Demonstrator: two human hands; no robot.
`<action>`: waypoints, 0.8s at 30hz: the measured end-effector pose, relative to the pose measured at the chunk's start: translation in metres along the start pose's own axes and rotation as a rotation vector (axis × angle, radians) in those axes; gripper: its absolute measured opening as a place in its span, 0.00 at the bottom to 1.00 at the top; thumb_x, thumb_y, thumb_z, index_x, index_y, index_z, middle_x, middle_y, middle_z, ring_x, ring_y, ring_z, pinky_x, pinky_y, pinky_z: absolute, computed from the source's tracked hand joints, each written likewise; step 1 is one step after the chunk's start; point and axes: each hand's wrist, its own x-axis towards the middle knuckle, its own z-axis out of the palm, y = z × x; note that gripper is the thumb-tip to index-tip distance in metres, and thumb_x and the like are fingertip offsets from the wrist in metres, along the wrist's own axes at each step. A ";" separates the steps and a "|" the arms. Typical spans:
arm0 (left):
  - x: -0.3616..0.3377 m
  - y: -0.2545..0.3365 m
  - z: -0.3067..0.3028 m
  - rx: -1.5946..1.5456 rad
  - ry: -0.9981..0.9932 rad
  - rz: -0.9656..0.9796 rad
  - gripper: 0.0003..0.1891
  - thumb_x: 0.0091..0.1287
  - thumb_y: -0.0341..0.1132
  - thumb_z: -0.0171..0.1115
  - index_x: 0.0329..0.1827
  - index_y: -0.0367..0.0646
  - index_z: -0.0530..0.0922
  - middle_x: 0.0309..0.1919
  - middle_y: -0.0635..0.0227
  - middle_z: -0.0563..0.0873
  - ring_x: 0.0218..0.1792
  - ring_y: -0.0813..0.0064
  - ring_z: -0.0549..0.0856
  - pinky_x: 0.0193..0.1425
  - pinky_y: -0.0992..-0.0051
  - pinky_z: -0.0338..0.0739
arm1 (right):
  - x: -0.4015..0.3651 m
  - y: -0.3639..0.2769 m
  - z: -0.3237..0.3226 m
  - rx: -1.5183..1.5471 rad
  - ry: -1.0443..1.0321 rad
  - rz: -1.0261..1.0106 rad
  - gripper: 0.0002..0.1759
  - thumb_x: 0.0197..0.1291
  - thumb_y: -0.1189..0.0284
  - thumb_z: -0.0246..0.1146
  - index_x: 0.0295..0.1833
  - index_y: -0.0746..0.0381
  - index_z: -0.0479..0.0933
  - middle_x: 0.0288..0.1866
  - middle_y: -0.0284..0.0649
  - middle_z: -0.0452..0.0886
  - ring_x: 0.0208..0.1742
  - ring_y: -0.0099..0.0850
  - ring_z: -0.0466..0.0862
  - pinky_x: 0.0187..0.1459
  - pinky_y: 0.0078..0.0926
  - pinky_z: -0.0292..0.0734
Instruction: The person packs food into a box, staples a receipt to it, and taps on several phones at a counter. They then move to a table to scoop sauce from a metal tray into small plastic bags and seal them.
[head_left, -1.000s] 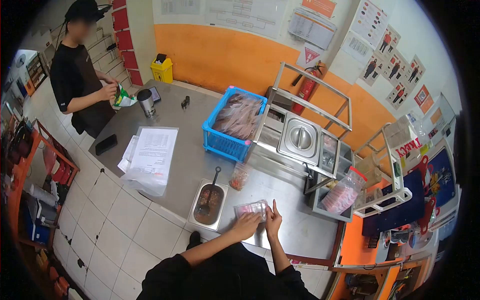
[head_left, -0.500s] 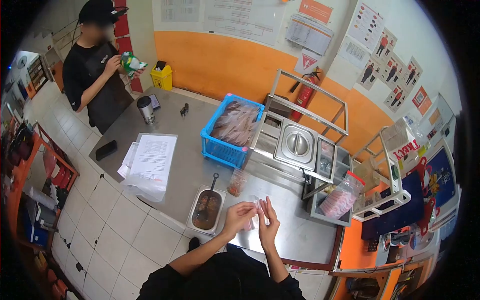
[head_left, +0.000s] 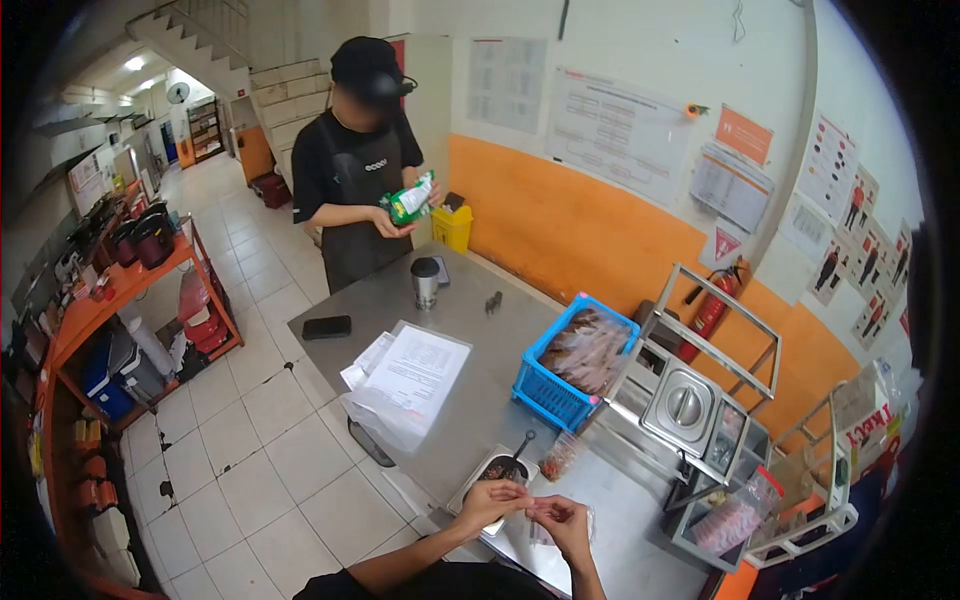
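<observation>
Head view: fingertips meet above the steel counter

Nearest, the left hand and right hand bring their fingertips together, fingers curled; whether they pinch anything is too small to tell. A clear bag lies on the counter, partly hidden by the left hand. Just beyond the right hand, a tray holds dark food and a ladle, beside a small food bag. Farther off are a blue basket of packets, papers, a phone and a tumbler. Across the counter, a co-worker holds a green packet.
</observation>
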 end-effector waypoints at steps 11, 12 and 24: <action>-0.007 -0.005 -0.016 0.110 -0.059 0.089 0.11 0.64 0.27 0.67 0.47 0.35 0.80 0.40 0.66 0.86 0.44 0.80 0.84 0.53 0.80 0.78 | 0.003 -0.018 0.034 -0.602 -0.024 -0.253 0.11 0.57 0.69 0.63 0.38 0.67 0.80 0.23 0.49 0.78 0.23 0.36 0.79 0.26 0.34 0.72; -0.009 -0.004 -0.014 0.142 -0.041 0.127 0.09 0.65 0.26 0.64 0.47 0.35 0.79 0.38 0.67 0.86 0.42 0.81 0.84 0.51 0.80 0.78 | 0.004 -0.013 0.037 -0.611 0.000 -0.293 0.10 0.57 0.70 0.63 0.36 0.67 0.80 0.20 0.47 0.76 0.20 0.30 0.76 0.24 0.31 0.70; -0.023 0.005 0.007 0.578 0.288 0.348 0.06 0.63 0.23 0.60 0.41 0.38 0.75 0.31 0.61 0.82 0.35 0.65 0.84 0.40 0.70 0.78 | 0.013 -0.013 0.037 -0.893 0.186 -0.335 0.11 0.52 0.68 0.63 0.27 0.67 0.80 0.18 0.50 0.78 0.18 0.45 0.80 0.25 0.38 0.74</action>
